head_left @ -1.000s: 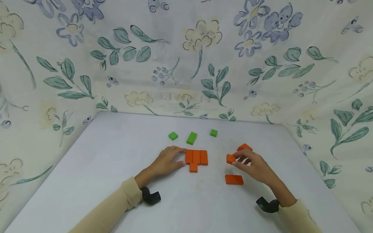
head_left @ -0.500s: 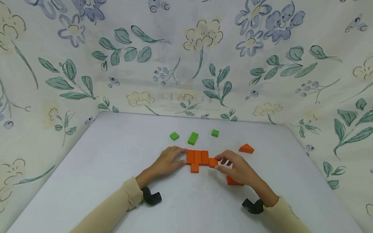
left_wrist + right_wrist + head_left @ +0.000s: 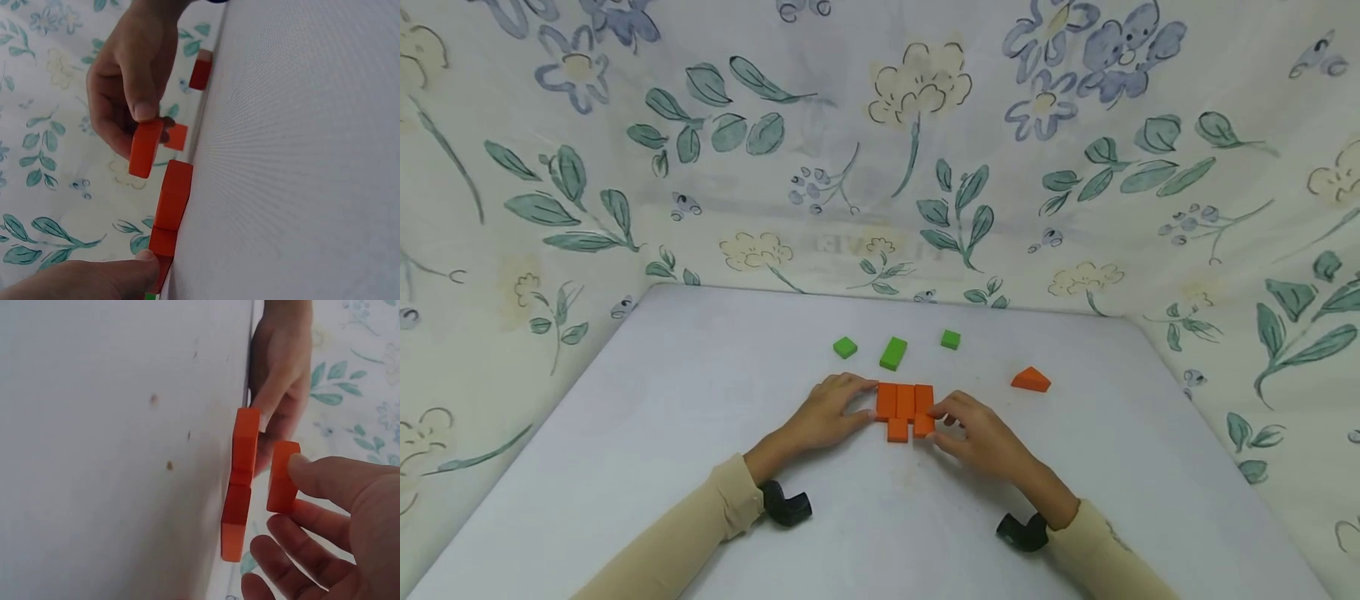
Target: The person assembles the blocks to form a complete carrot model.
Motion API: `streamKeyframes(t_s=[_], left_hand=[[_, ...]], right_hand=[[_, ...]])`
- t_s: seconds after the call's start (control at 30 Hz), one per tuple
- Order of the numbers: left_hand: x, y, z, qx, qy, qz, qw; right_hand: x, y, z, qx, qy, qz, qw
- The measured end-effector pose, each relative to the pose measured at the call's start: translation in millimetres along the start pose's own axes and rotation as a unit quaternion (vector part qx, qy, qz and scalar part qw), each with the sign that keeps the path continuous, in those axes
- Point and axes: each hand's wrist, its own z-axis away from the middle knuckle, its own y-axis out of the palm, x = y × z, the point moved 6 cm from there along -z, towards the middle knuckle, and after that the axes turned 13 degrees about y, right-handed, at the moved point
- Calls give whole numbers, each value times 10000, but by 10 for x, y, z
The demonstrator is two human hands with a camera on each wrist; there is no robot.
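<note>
Three upright orange rectangular blocks (image 3: 906,402) lie side by side on the white table, with a small orange square block (image 3: 897,430) below the middle one. My left hand (image 3: 826,414) touches the left edge of this row with thumb and index fingertip. Just below the row's right end, my right hand (image 3: 981,433) pinches another small orange block (image 3: 283,478) between thumb and finger. Both wrist views show the pinched block raised off the table, apart from the row. An orange block (image 3: 201,70) behind the right hand in the left wrist view is hidden by that hand in the head view.
Several green blocks sit behind the row: a left one (image 3: 845,347), a longer one (image 3: 893,353) and a small one (image 3: 951,339). An orange triangular block (image 3: 1032,379) lies to the right. Floral cloth (image 3: 850,275) borders the table's back and sides.
My right hand has carried the small orange block leftward from the right side to the row's lower right end. The left hand stays at the row's left edge.
</note>
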Motion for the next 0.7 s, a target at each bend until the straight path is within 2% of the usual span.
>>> streamKeyframes(t_s=[0.37, 0.7], left_hand=[[-18, -9, 3, -14, -41, 27, 10000], [-28, -22, 0, -54, 32, -7, 10000]], right_hand=[[-42, 121, -30, -244, 25, 199, 9995], [-55, 153, -35, -232, 29, 181, 9996]])
